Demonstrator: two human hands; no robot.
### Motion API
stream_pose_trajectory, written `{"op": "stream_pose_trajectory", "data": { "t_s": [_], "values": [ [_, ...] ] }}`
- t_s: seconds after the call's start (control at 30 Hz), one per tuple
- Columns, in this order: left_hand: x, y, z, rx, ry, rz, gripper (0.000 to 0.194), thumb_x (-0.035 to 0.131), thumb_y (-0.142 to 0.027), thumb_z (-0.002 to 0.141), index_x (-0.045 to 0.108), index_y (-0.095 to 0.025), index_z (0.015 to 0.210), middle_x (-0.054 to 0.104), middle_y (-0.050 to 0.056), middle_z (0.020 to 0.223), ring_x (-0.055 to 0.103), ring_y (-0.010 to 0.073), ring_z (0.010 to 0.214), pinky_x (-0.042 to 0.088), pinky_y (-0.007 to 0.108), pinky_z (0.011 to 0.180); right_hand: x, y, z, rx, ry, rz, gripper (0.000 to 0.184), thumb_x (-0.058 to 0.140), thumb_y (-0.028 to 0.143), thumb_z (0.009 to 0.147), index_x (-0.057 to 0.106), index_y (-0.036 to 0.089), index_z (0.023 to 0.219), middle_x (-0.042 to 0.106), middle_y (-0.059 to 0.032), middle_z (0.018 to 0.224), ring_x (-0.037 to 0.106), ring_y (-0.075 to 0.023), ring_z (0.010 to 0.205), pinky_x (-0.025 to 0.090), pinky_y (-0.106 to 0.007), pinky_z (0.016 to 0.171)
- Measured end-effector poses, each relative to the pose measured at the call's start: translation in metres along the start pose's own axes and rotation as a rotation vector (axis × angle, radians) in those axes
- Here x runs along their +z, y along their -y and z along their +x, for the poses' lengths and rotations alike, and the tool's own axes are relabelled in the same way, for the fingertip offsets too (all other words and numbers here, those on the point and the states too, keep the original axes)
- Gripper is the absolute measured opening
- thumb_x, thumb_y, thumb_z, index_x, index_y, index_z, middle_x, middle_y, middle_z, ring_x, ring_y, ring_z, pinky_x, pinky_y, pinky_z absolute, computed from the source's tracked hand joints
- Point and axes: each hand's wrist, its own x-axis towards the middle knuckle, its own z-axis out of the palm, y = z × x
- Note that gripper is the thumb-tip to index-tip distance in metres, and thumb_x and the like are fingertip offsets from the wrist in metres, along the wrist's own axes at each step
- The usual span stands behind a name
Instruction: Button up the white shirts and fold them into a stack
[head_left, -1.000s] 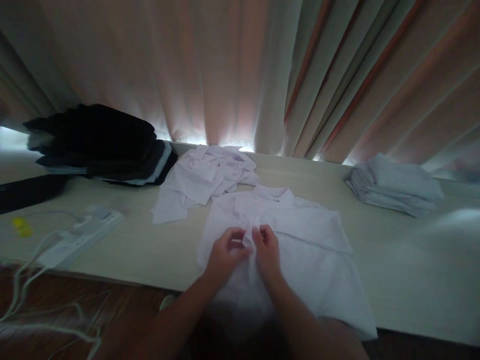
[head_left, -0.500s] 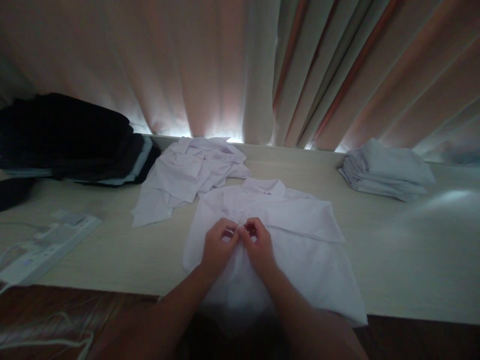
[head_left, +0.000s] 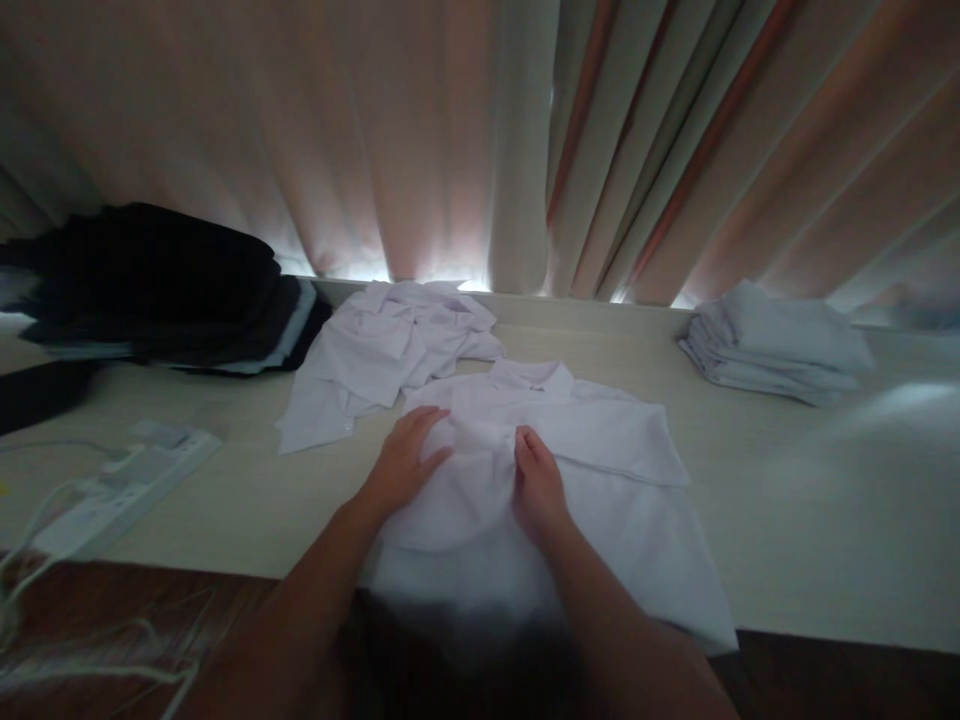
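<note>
White shirt (head_left: 622, 520): spread at lower centre of the frame, collar upward, lower part over the table's (head_left: 810, 520) near edge. Right hand (head_left: 541, 485): pinching the shirt's fabric near its middle. Left hand (head_left: 411, 455): fingers parted, at the shirt's left side; grip unclear. Crumpled white garment (head_left: 397, 345): just above, left of the collar. Dark clothes stack (head_left: 157, 290): upper left. Folded pale stack (head_left: 776, 340): right. Power strip (head_left: 127, 495): lower left.

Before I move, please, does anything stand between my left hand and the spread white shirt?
Nothing visible stands between them: the left hand is at the spread white shirt, with fingers over its fabric. The crumpled white cloth lies farther back.
</note>
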Motion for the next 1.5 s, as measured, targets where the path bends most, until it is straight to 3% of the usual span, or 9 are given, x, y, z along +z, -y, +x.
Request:
{"op": "stream_pose_trajectory", "data": {
  "t_s": [0.17, 0.27, 0.4, 0.57, 0.7, 0.8, 0.9, 1.13, 1.5],
  "values": [
    [-0.008, 0.044, -0.01, -0.089, 0.249, 0.176, 0.057, 0.05, -0.042, 0.094, 0.041, -0.025, 0.148, 0.042, 0.008, 0.154, 0.035, 0.0306, 0.143, 0.028, 0.051, 0.117, -0.02, 0.004, 0.01, 0.137, -0.193, 0.502, 0.019, 0.059, 0.039, 0.085, 0.063, 0.022, 0.092, 0.072, -0.0053, 0.1, 0.066, -0.0228, 0.099, 0.053, -0.04, 0.09],
    [-0.013, 0.056, -0.011, -0.135, 0.219, 0.19, 0.05, 0.037, -0.035, 0.098, 0.045, -0.024, 0.146, 0.045, 0.008, 0.152, 0.039, 0.0269, 0.14, 0.029, 0.047, 0.117, -0.052, 0.015, 0.016, 0.099, -0.32, 0.499, 0.017, 0.055, 0.039, 0.085, 0.062, 0.023, 0.089, 0.072, -0.0059, 0.105, 0.067, -0.0216, 0.1, 0.056, -0.038, 0.087],
    [-0.016, 0.063, -0.008, -0.177, 0.18, 0.185, 0.049, 0.04, -0.032, 0.096, 0.047, -0.024, 0.144, 0.049, 0.008, 0.148, 0.044, 0.0271, 0.135, 0.03, 0.047, 0.115, -0.085, 0.034, 0.016, 0.013, -0.385, 0.063, 0.037, 0.051, 0.055, 0.087, 0.055, 0.031, 0.116, 0.063, -0.0052, 0.131, 0.068, -0.0207, 0.095, 0.057, -0.032, 0.067],
    [-0.012, 0.066, -0.005, -0.21, 0.166, 0.155, 0.043, 0.056, -0.035, 0.087, 0.06, -0.024, 0.129, 0.058, 0.01, 0.136, 0.051, 0.0305, 0.125, 0.038, 0.05, 0.107, -0.093, 0.035, 0.011, -0.036, 0.19, -0.742, 0.055, 0.062, 0.048, 0.083, 0.051, 0.032, 0.134, 0.038, -0.0073, 0.154, 0.061, -0.0216, 0.112, 0.053, -0.035, 0.087],
    [-0.013, 0.064, 0.002, -0.187, 0.112, 0.098, 0.029, 0.06, -0.032, 0.084, 0.068, -0.022, 0.11, 0.061, 0.011, 0.132, 0.051, 0.0302, 0.126, 0.037, 0.049, 0.108, -0.092, 0.016, 0.022, 0.115, 0.019, -1.102, 0.053, 0.067, 0.048, 0.076, 0.059, 0.02, 0.121, 0.064, -0.0136, 0.119, 0.064, -0.0246, 0.098, 0.051, -0.036, 0.081],
    [-0.021, 0.061, 0.009, -0.163, 0.062, 0.034, 0.031, 0.058, -0.031, 0.085, 0.066, -0.024, 0.115, 0.063, 0.007, 0.13, 0.051, 0.0255, 0.126, 0.036, 0.044, 0.11, -0.087, 0.014, 0.031, 0.183, -0.045, -1.198, 0.028, 0.074, 0.038, 0.067, 0.065, 0.016, 0.084, 0.064, -0.0065, 0.073, 0.061, -0.0226, 0.071, 0.048, -0.034, 0.068],
    [-0.032, 0.057, 0.013, -0.197, -0.006, -0.008, 0.033, 0.052, -0.034, 0.089, 0.064, -0.024, 0.118, 0.065, 0.006, 0.124, 0.055, 0.0235, 0.12, 0.039, 0.042, 0.108, -0.081, 0.034, 0.031, 0.152, 0.043, -1.19, 0.023, 0.07, 0.034, 0.069, 0.055, 0.019, 0.059, 0.057, -0.0022, 0.06, 0.057, -0.0206, 0.065, 0.045, -0.032, 0.065],
    [-0.043, 0.063, 0.021, -0.3, -0.108, -0.013, 0.033, 0.05, -0.035, 0.09, 0.063, -0.025, 0.118, 0.066, 0.007, 0.114, 0.057, 0.025, 0.11, 0.045, 0.043, 0.099, -0.114, 0.121, 0.027, 0.042, -0.066, -0.314, 0.03, 0.065, 0.041, 0.083, 0.063, 0.026, 0.109, 0.071, -0.0044, 0.1, 0.066, -0.0194, 0.078, 0.053, -0.029, 0.065],
    [0.002, 0.053, 0.04, -0.246, -0.187, -0.068, 0.044, 0.037, -0.038, 0.097, 0.049, -0.021, 0.137, 0.051, 0.011, 0.138, 0.046, 0.0236, 0.13, 0.034, 0.042, 0.113, -0.204, 0.145, 0.061, 0.063, -0.323, -0.286, 0.024, 0.069, 0.031, 0.077, 0.067, 0.024, 0.1, 0.069, -0.0063, 0.095, 0.064, -0.0188, 0.072, 0.057, -0.029, 0.056]
  ]
}}
